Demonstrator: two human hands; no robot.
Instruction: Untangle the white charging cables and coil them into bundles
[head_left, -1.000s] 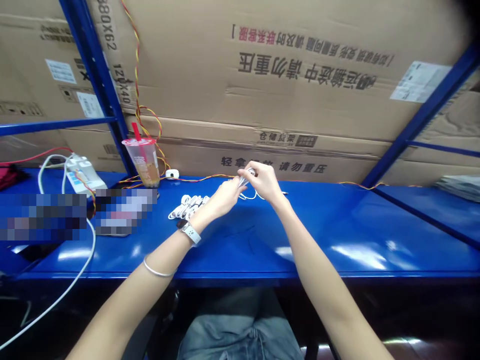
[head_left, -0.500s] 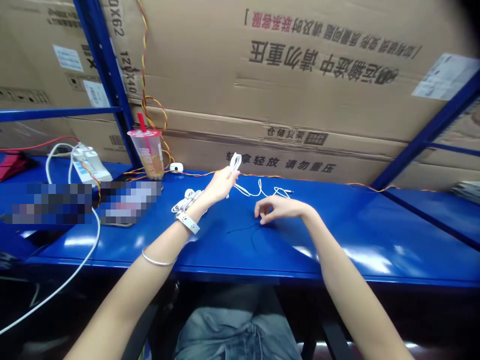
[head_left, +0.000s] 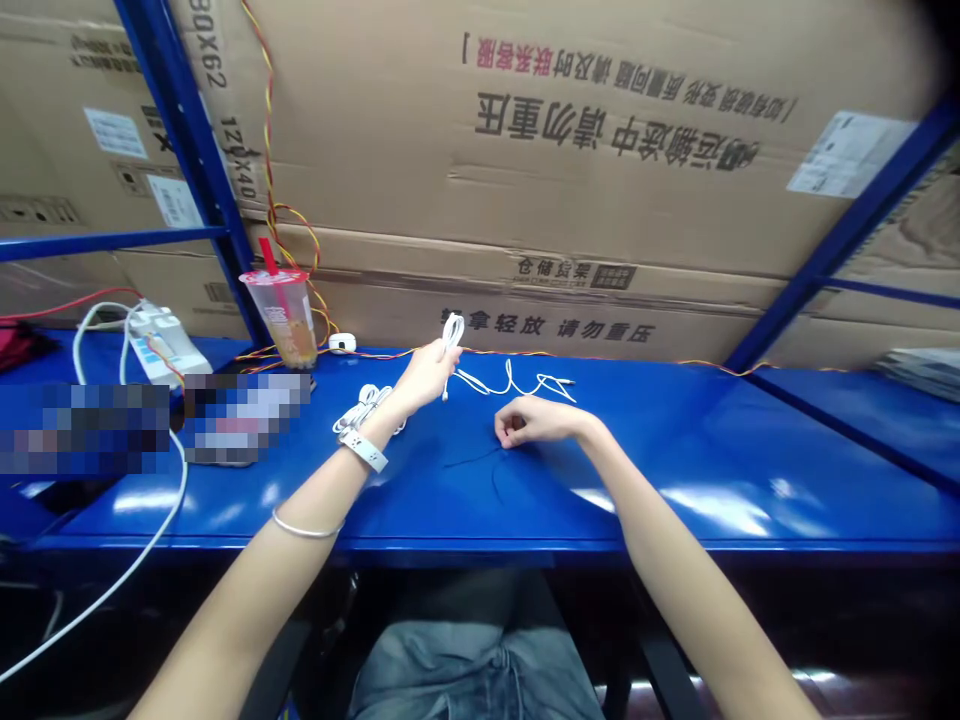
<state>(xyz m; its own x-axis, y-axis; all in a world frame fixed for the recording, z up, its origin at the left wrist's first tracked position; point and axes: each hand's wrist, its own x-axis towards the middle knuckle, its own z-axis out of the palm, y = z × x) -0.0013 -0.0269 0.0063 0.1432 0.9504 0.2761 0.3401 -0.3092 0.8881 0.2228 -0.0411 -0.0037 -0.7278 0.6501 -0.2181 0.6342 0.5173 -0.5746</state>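
My left hand [head_left: 427,375] is raised over the blue steel table [head_left: 675,500], shut on a looped white cable [head_left: 452,335]. The cable's loose length [head_left: 510,382] trails right across the tabletop. Just left of that hand lies a bundle of white cables [head_left: 366,408]. My right hand [head_left: 536,420] rests on the table with curled fingers and holds nothing I can see. Thin dark lines [head_left: 472,460] lie on the surface beside its fingertips. A white wrist strap [head_left: 364,452] and a silver bangle [head_left: 304,526] circle my left arm.
A plastic cup [head_left: 279,318] with a red straw and a white power strip [head_left: 161,345] stand at back left, with a white cord [head_left: 150,520] running off the table edge. Twisted red-yellow wire [head_left: 600,355] follows the back edge. Cardboard boxes and blue shelf uprights stand behind.
My right hand has let go of the cable and moved down and right onto the table. My left hand keeps the cable, now held higher, with its length spread rightward.
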